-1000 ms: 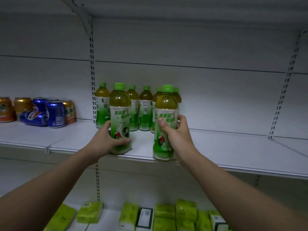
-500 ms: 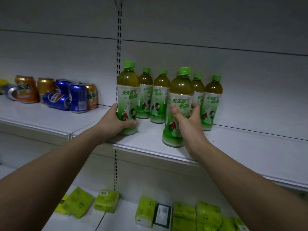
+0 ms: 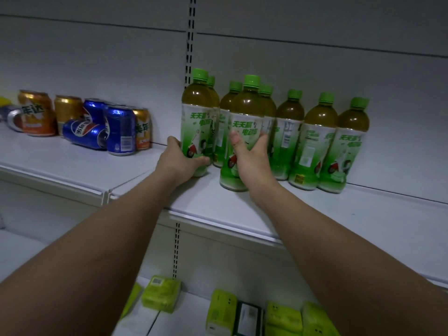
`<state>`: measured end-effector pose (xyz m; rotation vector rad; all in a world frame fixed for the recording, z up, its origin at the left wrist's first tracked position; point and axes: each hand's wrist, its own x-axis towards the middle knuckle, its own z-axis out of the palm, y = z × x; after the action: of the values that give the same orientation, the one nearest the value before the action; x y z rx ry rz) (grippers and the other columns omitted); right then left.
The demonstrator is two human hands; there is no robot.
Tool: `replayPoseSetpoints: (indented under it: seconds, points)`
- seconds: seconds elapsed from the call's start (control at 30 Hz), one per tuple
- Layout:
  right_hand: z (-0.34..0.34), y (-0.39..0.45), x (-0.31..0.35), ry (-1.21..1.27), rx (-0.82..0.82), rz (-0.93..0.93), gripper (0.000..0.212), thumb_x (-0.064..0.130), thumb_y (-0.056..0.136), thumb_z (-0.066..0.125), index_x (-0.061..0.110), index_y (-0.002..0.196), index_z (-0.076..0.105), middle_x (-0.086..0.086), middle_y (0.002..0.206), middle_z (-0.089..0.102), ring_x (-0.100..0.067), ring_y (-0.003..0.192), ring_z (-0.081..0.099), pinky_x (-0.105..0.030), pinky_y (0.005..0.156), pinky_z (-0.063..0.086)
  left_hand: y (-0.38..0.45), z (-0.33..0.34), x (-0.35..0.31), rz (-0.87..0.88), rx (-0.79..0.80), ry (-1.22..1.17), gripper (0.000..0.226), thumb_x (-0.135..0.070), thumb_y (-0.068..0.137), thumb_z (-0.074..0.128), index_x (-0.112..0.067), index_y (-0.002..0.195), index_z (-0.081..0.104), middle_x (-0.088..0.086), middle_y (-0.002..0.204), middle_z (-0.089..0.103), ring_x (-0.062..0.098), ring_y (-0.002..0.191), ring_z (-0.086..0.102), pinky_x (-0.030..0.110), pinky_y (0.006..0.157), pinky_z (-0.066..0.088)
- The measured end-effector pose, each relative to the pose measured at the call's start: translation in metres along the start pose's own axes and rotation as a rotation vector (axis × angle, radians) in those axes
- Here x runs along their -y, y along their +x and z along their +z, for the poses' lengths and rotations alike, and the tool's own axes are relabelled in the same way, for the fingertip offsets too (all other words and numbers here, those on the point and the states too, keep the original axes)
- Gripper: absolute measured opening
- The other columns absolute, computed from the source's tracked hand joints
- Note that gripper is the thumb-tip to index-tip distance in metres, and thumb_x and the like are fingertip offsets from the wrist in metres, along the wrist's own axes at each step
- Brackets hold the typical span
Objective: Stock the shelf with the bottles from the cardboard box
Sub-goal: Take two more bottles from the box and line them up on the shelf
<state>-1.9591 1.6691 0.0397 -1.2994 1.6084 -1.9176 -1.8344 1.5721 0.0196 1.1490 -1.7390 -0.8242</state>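
So, far left of the slotted grey metal upright (image 3: 190, 42): a cluster of orange and blue drink cans (image 3: 97, 124) on the white metal shelf (image 3: 303, 214), one blue can lying on its side, the others upright. Just right of the upright, the left hand (image 3: 180, 161) wraps the lower part of a green-capped plastic tea bottle with white-green label (image 3: 197, 122); its fingers curl round the base, thumb in front, bottle upright on the shelf. Next right, the right hand (image 3: 251, 158) has its palm against a second green-capped tea bottle (image 3: 244, 132), which stands forward of the row; fingers look spread and loosened, cannot tell if they really grip. Behind and further right of the upright, a row of matching tea bottles (image 3: 322, 144) stands upright along the back panel, touching each other. Below the upright, yellow-green tissue packs (image 3: 283, 316) lie on the lower shelf (image 3: 189, 318).
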Motion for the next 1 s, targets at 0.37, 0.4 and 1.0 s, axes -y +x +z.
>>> replayPoseSetpoints:
  seconds: [0.37,0.4,1.0]
  points:
    - [0.013,0.0,-0.012,-0.115,-0.005,-0.004,0.077,0.014,0.093,0.055,0.03,0.153,0.009,0.005,0.156,0.022,-0.021,0.144,0.025,-0.048,0.119,0.024,-0.01,0.002,0.0,0.062,-0.029,0.143,0.081,-0.045,0.063,0.081,-0.014,0.126,0.042,0.01,0.126,0.054,0.029,0.115,0.054,0.047,0.096,0.05]
    - [0.012,-0.001,-0.013,-0.131,0.005,0.011,0.082,0.009,0.091,0.056,0.031,0.153,0.007,0.005,0.156,0.02,-0.021,0.145,0.022,-0.049,0.119,0.023,-0.01,0.001,-0.001,0.058,-0.028,0.132,0.081,-0.045,0.062,0.082,-0.013,0.126,0.042,0.01,0.126,0.055,0.029,0.115,0.055,0.047,0.096,0.05]
    - [0.013,-0.001,-0.022,-0.582,-0.097,-0.031,0.07,0.024,0.079,0.077,0.013,0.134,0.036,-0.009,0.142,0.041,-0.031,0.127,0.044,-0.042,0.106,0.041,-0.007,0.002,0.004,0.067,-0.063,0.062,0.07,-0.038,0.061,0.086,-0.019,0.117,0.047,-0.01,0.099,0.054,0.012,0.087,0.054,0.022,0.064,0.04]
